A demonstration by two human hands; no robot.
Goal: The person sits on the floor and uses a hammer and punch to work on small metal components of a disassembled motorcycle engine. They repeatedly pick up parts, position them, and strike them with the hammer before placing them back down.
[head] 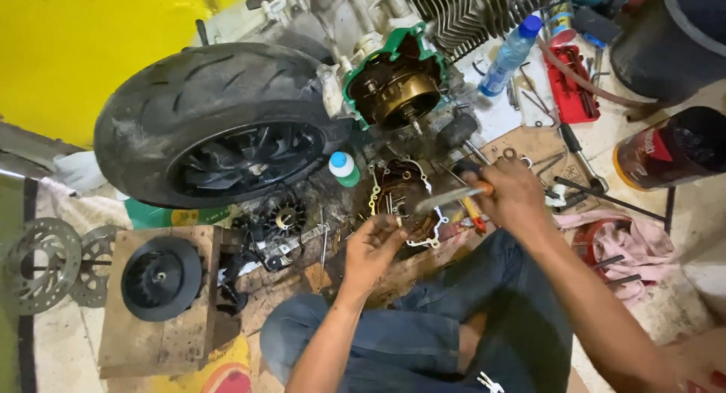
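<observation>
My right hand [513, 195] grips an orange-handled tool [454, 197] whose metal shaft points left, over a small engine cover with a white gasket [404, 200] lying on the floor. My left hand [373, 249] is just below that cover, fingers curled around a small part I cannot make out. Beyond the cover lies a scooter engine with an exposed brass-coloured rotor [397, 98] framed by a green gasket, joined to a black rear tyre [215, 121].
A black fan wheel [160, 277] rests on a wooden block; brake discs [41, 264] lie at far left. A plastic water bottle [510, 54], red tool tray [571, 83], loose wrenches, a pink rag [631, 245] and a dark can [669, 147] crowd the right.
</observation>
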